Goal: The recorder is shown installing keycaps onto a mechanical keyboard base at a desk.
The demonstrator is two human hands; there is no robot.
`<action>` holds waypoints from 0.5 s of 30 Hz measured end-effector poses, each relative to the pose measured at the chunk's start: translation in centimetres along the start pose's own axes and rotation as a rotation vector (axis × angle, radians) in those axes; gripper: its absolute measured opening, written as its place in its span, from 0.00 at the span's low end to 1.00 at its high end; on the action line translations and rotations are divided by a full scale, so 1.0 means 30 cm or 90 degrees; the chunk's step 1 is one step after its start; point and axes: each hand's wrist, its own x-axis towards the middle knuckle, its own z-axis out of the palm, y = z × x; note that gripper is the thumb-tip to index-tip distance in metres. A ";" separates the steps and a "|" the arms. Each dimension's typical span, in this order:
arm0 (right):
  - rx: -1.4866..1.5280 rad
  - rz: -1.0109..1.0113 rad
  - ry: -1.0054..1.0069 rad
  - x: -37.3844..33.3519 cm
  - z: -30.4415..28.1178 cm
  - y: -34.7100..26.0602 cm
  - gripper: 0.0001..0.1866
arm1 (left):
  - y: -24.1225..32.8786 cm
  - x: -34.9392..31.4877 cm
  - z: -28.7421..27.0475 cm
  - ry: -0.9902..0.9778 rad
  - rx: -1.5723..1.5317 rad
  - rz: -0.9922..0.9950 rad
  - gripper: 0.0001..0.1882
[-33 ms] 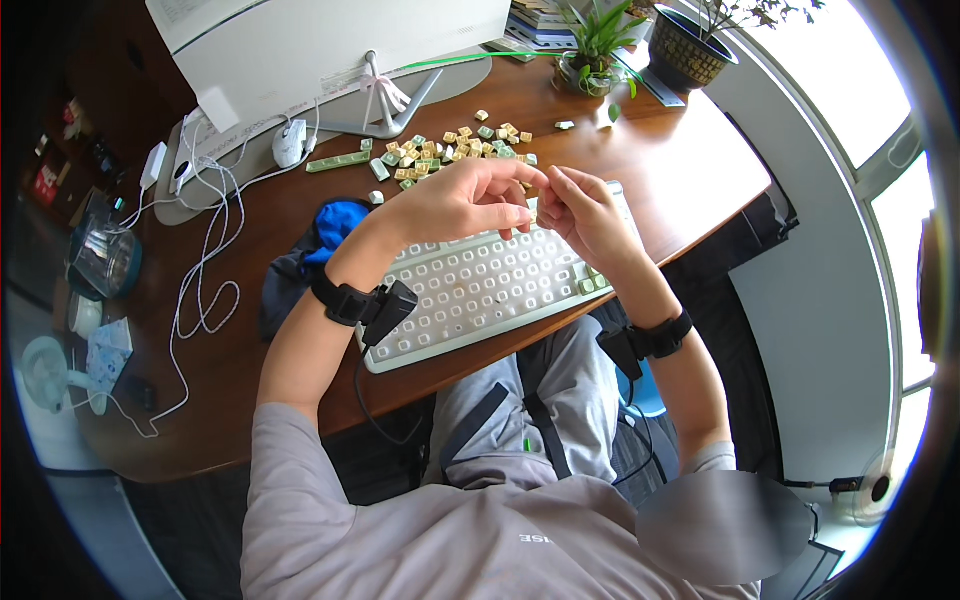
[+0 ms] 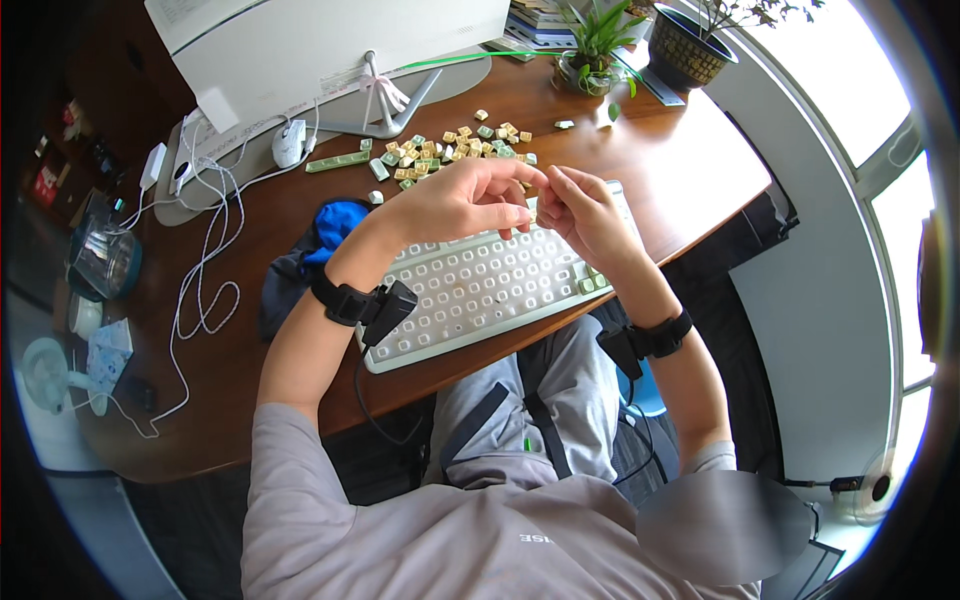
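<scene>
My left hand (image 2: pixel 462 203) hovers above the far edge of a pale keyboard (image 2: pixel 470 290), its fingers stretched to the right and its thumb apart from them. Its fingertips reach my right hand (image 2: pixel 588 212), whose thumb and fingers are pinched together; whatever they hold, if anything, is too small or hidden. Most of the keyboard shows bare white switches without caps. A few green keycaps (image 2: pixel 590 284) are seated at its right end. Beyond my hands lies a loose heap of yellow, green and white keycaps (image 2: pixel 462 146), partly covered by my left hand.
A long green spacebar keycap (image 2: pixel 338 161) and a white mouse (image 2: pixel 290 144) lie left of the heap. Behind stands a white monitor (image 2: pixel 330 60). White cables (image 2: pixel 205 250) trail along the left. Potted plants (image 2: pixel 597 60) stand at the back right. Blue and dark cloth (image 2: pixel 335 228) lies beside the keyboard.
</scene>
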 end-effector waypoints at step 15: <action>-0.150 -0.041 0.042 -0.006 -0.016 0.019 0.19 | -0.031 0.004 0.006 -0.013 -0.034 -0.007 0.27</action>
